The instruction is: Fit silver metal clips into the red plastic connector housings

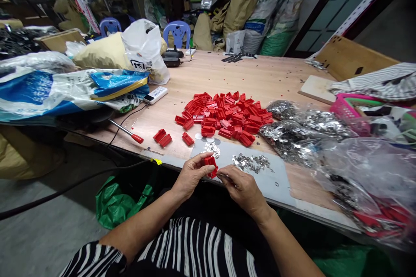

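Observation:
My left hand (191, 175) pinches a small red plastic part (211, 165) just off the table's near edge. My right hand (242, 188) is closed beside it, its fingertips against the part, perhaps with a tiny metal piece that I cannot make out. Past the hands lies a grey sheet (276, 179) with small heaps of silver metal pieces (251, 162). Behind that sits a large pile of the same red plastic parts (225, 117), with three loose ones (165, 137) to its left.
Clear bags of metal pieces (302, 132) lie on the right beside a pink basket (346, 106). A red-handled screwdriver (128, 132), a white remote (156, 94) and blue and white sacks (65, 91) are at left. A green bag (113, 203) is under the wooden table (247, 75).

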Demonstrator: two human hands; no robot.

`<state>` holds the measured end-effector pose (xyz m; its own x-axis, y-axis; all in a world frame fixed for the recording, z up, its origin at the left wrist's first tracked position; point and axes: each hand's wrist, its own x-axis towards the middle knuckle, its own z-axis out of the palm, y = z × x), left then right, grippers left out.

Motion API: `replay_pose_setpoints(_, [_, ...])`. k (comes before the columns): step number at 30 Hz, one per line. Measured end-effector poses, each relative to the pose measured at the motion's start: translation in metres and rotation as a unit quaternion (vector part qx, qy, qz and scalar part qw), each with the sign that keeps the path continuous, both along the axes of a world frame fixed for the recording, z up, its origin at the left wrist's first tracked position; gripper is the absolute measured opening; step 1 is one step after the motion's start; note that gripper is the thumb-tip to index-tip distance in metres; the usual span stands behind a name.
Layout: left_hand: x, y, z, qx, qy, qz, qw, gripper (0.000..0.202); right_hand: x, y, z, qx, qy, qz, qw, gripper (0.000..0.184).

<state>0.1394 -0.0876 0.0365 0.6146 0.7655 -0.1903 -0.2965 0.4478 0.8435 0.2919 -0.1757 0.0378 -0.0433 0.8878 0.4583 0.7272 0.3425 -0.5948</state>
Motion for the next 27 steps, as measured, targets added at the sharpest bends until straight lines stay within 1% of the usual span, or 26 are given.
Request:
replay_pose_setpoints(3, [0.0,0.0,-0.001,-0.005,0.0,-0.002,1.0,0.046,0.003,-0.002,0.0,-0.017,-0.042,0.016,0.999,0.023])
replay_pose_setpoints(5, [0.0,0.0,-0.001,-0.007,-0.001,-0.007,1.0,0.047,0.004,-0.003,0.001,-0.033,-0.047,0.023,0.998,0.024])
replay_pose_setpoints(7, [-0.001,-0.001,-0.002,-0.007,-0.005,-0.017,1.0,0.047,0.003,-0.002,0.004,-0.048,-0.018,0.032,0.998,0.021])
replay_pose_setpoints(9, [-0.001,-0.001,-0.003,-0.011,-0.011,-0.028,1.0,0.046,0.002,-0.002,0.005,-0.06,0.03,0.035,0.997,0.015])
replay_pose_setpoints(12, [-0.002,0.0,-0.003,-0.02,-0.017,-0.035,0.999,0.046,0.0,-0.003,0.003,-0.092,0.082,-0.002,0.992,0.005])
replay_pose_setpoints(15, [-0.004,0.0,-0.004,-0.02,-0.018,-0.038,0.999,0.044,0.0,-0.006,0.001,-0.128,0.102,-0.059,0.985,0.01])
replay_pose_setpoints(17, [-0.006,0.001,-0.005,-0.009,-0.014,-0.042,0.999,0.044,0.0,-0.009,0.003,-0.145,0.108,-0.076,0.981,0.016])
replay_pose_setpoints(20, [-0.011,0.005,-0.009,0.045,0.009,-0.039,0.998,0.044,0.001,-0.011,0.005,-0.167,0.082,-0.085,0.979,0.018])
replay_pose_setpoints(23, [-0.017,0.012,-0.014,0.151,0.064,-0.023,0.986,0.041,-0.001,-0.008,0.003,-0.157,0.031,-0.078,0.984,0.018])
replay_pose_setpoints(25, [-0.02,0.018,-0.019,0.244,0.125,-0.017,0.962,0.038,-0.002,-0.004,0.0,-0.149,0.011,-0.068,0.986,0.021])
replay_pose_setpoints(27, [-0.022,0.023,-0.023,0.328,0.19,-0.02,0.925,0.035,-0.004,-0.001,-0.004,-0.154,0.001,-0.074,0.985,0.024])
